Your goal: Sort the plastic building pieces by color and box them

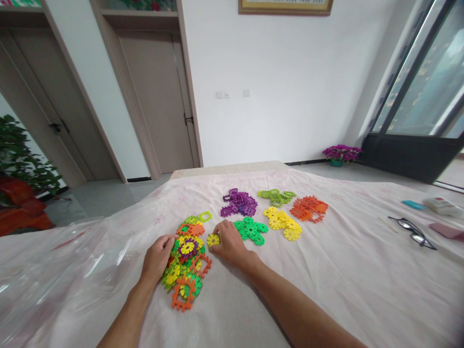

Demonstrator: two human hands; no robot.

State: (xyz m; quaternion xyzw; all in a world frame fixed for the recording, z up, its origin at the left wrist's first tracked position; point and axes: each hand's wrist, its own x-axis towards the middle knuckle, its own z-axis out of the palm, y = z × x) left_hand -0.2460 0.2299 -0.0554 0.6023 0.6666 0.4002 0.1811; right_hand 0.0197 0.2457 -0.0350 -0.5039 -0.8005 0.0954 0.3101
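My right hand [232, 245] pinches a yellow notched plastic disc [213, 240] just right of a mixed pile of interlocking pieces [188, 263]. Darker edging shows around the disc, partly covered by my fingers. Resting against the pile's left side is my left hand [158, 257], its fingers curled together; whatever lies between their tips is hidden. Yellow, green, orange and purple discs and square frames overlap in the pile. Beyond my right hand are a green group [251, 230], a yellow group [284, 223], a purple group [239, 203], an orange group [309, 209] and a lime group [277, 196].
A pale cloth [344, 270] covers the table. Clear plastic packaging [79, 270] lies to the left. On the right are eyeglasses [413, 231], a blue item [413, 205], a whitish pack [442, 207] and a dark pink case [447, 231].
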